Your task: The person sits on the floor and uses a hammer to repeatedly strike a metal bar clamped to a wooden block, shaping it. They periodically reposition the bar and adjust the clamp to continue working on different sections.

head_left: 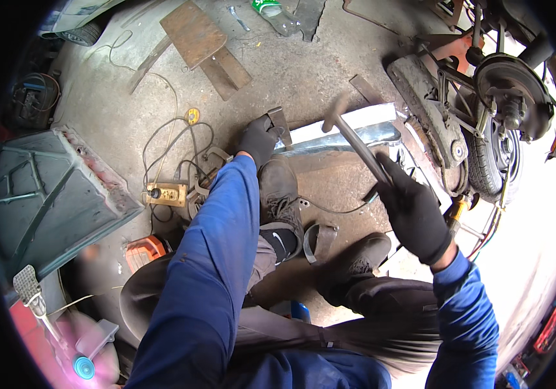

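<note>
My right hand (415, 211), in a black glove, is closed round the handle of a hammer (363, 150). The hammer's head, slightly blurred, is raised over a long strip of bent sheet metal (339, 135) with a white top and a shiny side. My left hand (256, 141), gloved too, grips a small brown metal angle piece (280, 124) at the strip's left end. The left fingers are partly hidden behind that piece. Just below the left hand is my dark shoe (278, 188), close to the strip.
A wooden-based power socket (166, 194) and tangled cables lie left of my arm. Farther left rests a grey-green panel (38, 194). A brake drum (511, 87) and a tyre (485, 162) stand at right. Wooden boards (194, 32) and a plastic bottle (279, 19) lie beyond.
</note>
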Tool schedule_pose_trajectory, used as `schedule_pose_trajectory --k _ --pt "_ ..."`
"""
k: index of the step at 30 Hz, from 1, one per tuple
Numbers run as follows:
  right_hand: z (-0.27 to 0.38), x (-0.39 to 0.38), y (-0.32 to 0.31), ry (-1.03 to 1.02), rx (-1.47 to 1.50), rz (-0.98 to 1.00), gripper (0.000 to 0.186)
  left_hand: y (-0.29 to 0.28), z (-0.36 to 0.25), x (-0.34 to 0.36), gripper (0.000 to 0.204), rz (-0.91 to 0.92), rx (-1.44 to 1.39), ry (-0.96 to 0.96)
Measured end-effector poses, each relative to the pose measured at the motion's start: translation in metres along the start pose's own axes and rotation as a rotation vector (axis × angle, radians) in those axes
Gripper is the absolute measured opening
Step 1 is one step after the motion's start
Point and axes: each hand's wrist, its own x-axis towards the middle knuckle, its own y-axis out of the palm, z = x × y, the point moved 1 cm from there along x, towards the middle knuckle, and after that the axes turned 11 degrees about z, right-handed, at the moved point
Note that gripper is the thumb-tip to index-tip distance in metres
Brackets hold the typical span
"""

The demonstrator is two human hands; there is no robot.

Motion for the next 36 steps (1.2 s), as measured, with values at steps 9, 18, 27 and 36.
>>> schedule_pose_trajectory --k 9,18,27,36 --pt "0.049 0.083 0.010 -0.466 0.105 -0.294 0.049 0.006 -0.017 -0.004 0.032 -0.018 0.203 -0.002" --pt "-0.005 0.092 0.042 -0.257 -0.315 -0.068 0.057 0.005 -0.015 0.002 0.034 0.039 0.175 -0.003" --pt "0.078 0.105 -0.038 -0.514 -0.210 -0.355 0.036 0.021 -0.026 0.013 0.039 -0.004 0.182 0.042" --pt "0.004 0.094 0.017 -0.072 -0.529 0.183 0.054 0.010 -0.022 0.022 0.034 -0.026 0.220 0.071"
